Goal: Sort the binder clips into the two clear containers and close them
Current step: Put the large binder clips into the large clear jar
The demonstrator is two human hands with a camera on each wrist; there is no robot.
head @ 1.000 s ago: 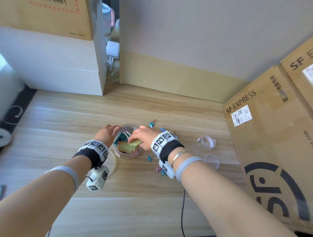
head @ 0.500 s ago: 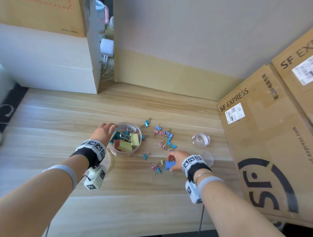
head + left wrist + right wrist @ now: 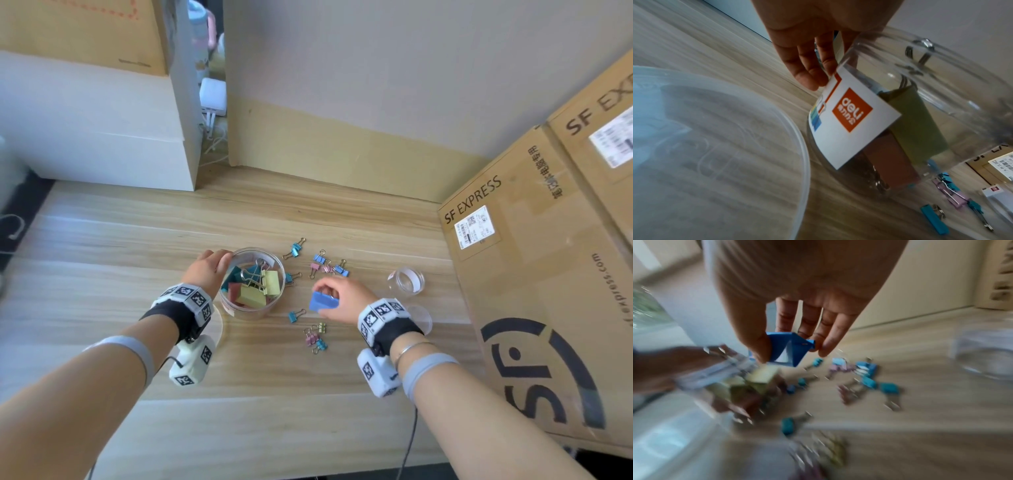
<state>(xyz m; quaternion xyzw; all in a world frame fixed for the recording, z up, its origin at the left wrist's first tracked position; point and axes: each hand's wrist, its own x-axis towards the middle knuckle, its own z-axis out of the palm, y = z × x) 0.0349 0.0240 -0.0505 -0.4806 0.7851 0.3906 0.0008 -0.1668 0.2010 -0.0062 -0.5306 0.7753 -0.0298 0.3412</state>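
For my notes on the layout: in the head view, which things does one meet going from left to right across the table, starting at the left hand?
Left hand → big jar → blue clip in the right hand → small jar → cardboard box.

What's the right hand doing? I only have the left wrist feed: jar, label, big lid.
Observer: The right hand pinches a large blue binder clip just right of the large jar, held above the table.
Operator: Where's the second container?
Observer: The small clear container stands open further right and looks empty. Its lid lies flat beside it.
Operator: Jar contents from above?
Observer: Only large clips: yellow, red, teal. The small clips lie scattered on the table between the two containers.
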